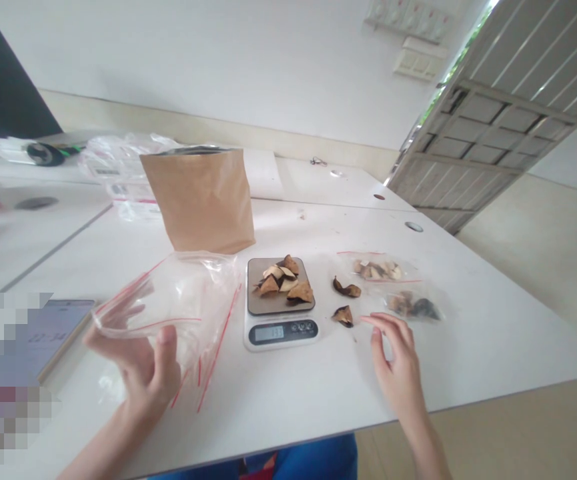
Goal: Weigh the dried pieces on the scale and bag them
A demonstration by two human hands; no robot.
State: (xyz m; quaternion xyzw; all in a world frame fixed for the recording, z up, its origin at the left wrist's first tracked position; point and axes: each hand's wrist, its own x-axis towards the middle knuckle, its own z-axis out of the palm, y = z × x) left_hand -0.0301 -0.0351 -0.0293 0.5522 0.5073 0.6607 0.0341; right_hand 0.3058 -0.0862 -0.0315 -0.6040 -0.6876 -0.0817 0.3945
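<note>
— Peel pieces sit heaped on the scale; two lie loose beside it.
— Left hand pinches the zip bag mouth agape; right hand hovers open, empty, by the nearest loose piece.
— Best keep that mouth wide, tilted scaleward.

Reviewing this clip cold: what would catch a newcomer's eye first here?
Probably the small kitchen scale at the centre of the white table, heaped with dried brown pieces. Just behind it stands a brown paper pouch. In front, the left hand grips a clear zip bag, while the right hand hovers open near two loose pieces.
</note>
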